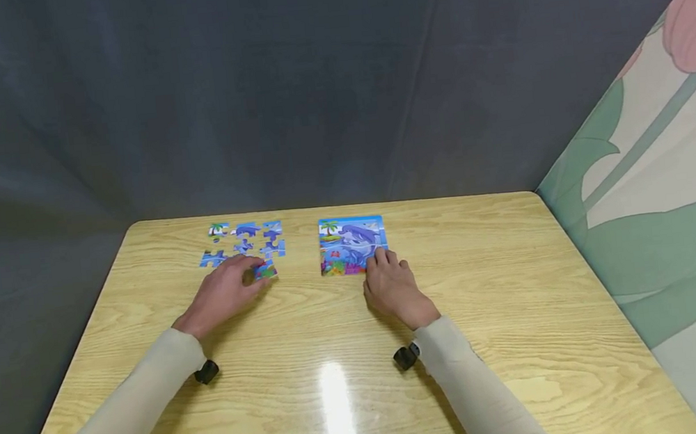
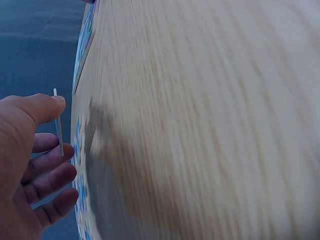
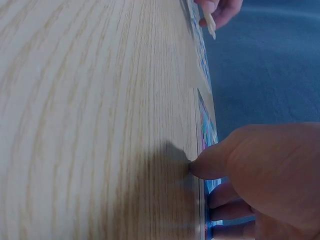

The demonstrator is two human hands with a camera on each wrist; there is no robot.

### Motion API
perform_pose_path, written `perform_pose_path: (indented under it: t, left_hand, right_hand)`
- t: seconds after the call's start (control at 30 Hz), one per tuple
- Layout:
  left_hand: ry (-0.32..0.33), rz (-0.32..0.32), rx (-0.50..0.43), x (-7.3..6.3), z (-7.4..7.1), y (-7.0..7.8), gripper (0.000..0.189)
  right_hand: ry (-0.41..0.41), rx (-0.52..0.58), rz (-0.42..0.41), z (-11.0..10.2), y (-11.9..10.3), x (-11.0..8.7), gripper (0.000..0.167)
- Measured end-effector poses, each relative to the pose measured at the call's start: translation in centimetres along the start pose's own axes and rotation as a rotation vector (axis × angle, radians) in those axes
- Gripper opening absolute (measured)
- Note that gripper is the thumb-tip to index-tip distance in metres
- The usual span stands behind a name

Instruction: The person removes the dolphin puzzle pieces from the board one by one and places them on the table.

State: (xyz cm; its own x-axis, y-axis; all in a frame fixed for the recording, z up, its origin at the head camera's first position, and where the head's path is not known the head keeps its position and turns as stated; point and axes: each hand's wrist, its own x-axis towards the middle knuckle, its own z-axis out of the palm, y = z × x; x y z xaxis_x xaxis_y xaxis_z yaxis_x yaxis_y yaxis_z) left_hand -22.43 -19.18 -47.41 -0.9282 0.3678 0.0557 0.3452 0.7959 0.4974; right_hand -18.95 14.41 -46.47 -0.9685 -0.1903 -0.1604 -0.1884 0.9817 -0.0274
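Observation:
Between thumb and fingertips, my left hand (image 1: pixel 229 284) pinches a jigsaw piece (image 1: pixel 267 270) with colourful coral printed on it. In the left wrist view this piece (image 2: pixel 59 125) is seen edge-on, raised off the table. Beyond that hand lie several loose jigsaw pieces (image 1: pixel 246 231), picture side up, some partly covered by the hand. My right hand (image 1: pixel 390 286) holds the near right corner of a square dolphin puzzle board (image 1: pixel 347 245). In the right wrist view its thumb is against the board's near edge, with the other fingers over the printed face.
The wooden table (image 1: pixel 466 268) ends at a dark curtain (image 1: pixel 310 88) behind the pieces and board. A flower-patterned cloth (image 1: pixel 669 214) borders the right side. Light reflects off the tabletop between the forearms, and each wrist carries a small black camera (image 1: pixel 207 372).

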Motion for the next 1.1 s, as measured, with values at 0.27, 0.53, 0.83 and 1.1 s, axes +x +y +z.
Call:
perform_pose_path:
  t: [0.27, 0.53, 0.83, 1.1]
  left_hand:
    - [-0.004, -0.071, -0.018, -2.0, -1.5, -2.2, 0.048]
    - [0.007, -0.131, -0.023, -3.6, -3.0, -4.0, 0.056]
    - [0.038, -0.164, -0.006, -4.9, -4.2, -5.7, 0.052]
    - [0.04, -0.213, 0.0, -5.3, -4.7, -7.1, 0.049]
  right_hand:
    - [0.013, -0.001, -0.006, 0.1, 0.0, 0.0, 0.032]
    - [0.004, -0.001, -0.011, 0.3, -0.1, 0.1, 0.033]
    - [0.019, 0.006, -0.022, 0.3, -0.1, 0.0, 0.031]
    - [0.011, -0.007, -0.021, 0.2, 0.1, -0.2, 0.03]
